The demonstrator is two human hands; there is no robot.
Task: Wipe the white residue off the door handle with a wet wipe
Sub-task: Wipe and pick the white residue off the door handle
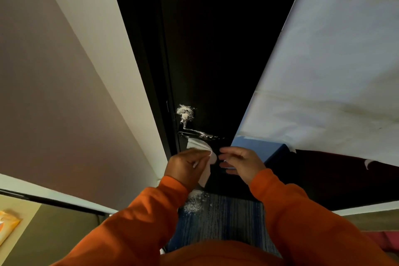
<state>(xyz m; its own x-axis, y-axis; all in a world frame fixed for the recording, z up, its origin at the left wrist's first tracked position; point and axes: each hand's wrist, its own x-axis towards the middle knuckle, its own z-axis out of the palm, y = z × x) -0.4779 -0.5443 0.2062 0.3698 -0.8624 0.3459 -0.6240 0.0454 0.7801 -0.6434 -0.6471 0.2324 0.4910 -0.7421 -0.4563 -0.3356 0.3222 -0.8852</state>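
A dark lever door handle (199, 134) sits on a black door (216, 49), with white residue (185, 112) caked on its round base and speckled along the lever. My left hand (185, 166) pinches a white wet wipe (199, 147) just below the lever; part of the wipe hangs down under the hand. My right hand (240, 162) hovers beside it to the right, fingers apart and curled toward the wipe, holding nothing that I can see. Both sleeves are orange.
White powder (194, 203) lies scattered on the blue striped carpet (226, 218) below the handle. A white sheet (323, 71) covers the wall at right, over a blue box (259, 147). An orange wipes packet (7, 227) rests on a surface at far left.
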